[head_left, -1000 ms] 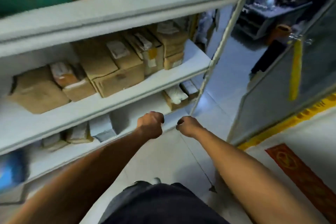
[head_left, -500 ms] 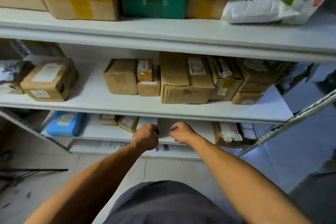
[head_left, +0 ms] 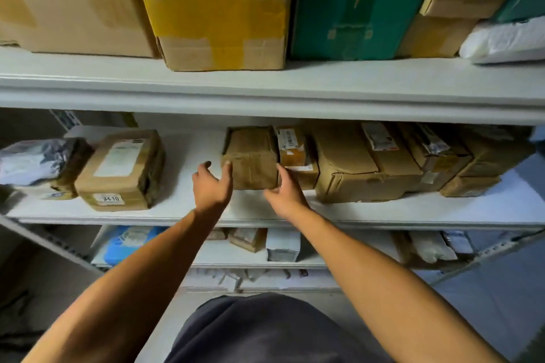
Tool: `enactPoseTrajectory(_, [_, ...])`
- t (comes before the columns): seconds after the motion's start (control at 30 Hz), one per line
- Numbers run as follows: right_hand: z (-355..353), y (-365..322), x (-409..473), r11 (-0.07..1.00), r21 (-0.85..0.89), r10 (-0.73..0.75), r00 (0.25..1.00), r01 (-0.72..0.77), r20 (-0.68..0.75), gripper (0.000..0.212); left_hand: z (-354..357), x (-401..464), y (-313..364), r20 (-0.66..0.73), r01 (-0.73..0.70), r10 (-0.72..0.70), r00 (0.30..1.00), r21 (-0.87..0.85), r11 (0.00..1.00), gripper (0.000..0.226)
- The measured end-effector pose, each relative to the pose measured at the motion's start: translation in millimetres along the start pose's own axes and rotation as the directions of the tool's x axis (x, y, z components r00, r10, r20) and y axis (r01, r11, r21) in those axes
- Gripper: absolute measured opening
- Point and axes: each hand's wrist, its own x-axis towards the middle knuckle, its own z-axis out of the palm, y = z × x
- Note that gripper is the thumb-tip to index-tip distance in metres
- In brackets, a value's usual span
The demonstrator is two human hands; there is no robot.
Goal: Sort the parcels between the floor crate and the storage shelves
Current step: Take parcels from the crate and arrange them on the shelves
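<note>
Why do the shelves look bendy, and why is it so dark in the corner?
Head view: the wide-angle lens bows the white middle shelf near the edges; the lower left corner lies in shadow; the left hand and right hand are slightly smeared beside the sharper brown taped cardboard parcel.

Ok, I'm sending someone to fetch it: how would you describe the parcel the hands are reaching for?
Find the middle shelf of the white rack. Near its centre sits a brown taped parcel, with the left hand at its left edge and the right hand at its right. Unlike its neighbours, it shows no visible label.
</note>
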Motion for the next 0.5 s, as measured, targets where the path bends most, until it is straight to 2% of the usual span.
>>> enactPoseTrajectory(0.1, [24.9,-11.7,19.4,0.998,0.058,0.032,0.982,-0.022,-0.185,0.076,-4.7,45.1,7.5,0.064,0.020,-0.015,0.998,-0.078,0.997,0.061])
enactPoseTrajectory(0.17, [36.3,-12.5,26.0,0.993,0.117,0.055,0.958,-0.023,-0.280,0.075,-3.5,63.7,13.1,0.178,0.041,-0.020,0.984,-0.118,0.992,0.045])
enactPoseTrajectory(0.23, [42.8,-15.1,29.4,0.977,0.208,0.105,0.949,-0.043,-0.298,0.075,-3.3,69.5,15.4,0.305,0.093,-0.033,0.952,-0.184,0.979,0.029])
enactPoseTrajectory(0.3, [44.2,-22.1,28.7,0.961,0.265,0.154,0.945,-0.076,-0.288,0.072,-7.0,70.6,11.4,0.351,0.173,-0.084,0.933,-0.230,0.958,0.022])
enactPoseTrajectory(0.4, [45.1,-32.4,17.7,0.969,0.222,0.173,0.941,-0.109,-0.292,0.061,-23.6,72.4,-0.6,0.440,0.310,-0.159,0.884,-0.298,0.903,0.021])
enactPoseTrajectory(0.5, [47.3,-34.3,1.6,0.968,0.227,0.170,0.940,-0.104,-0.295,0.046,-43.2,67.4,-19.0,0.536,0.388,-0.191,0.823,-0.283,0.877,0.037])
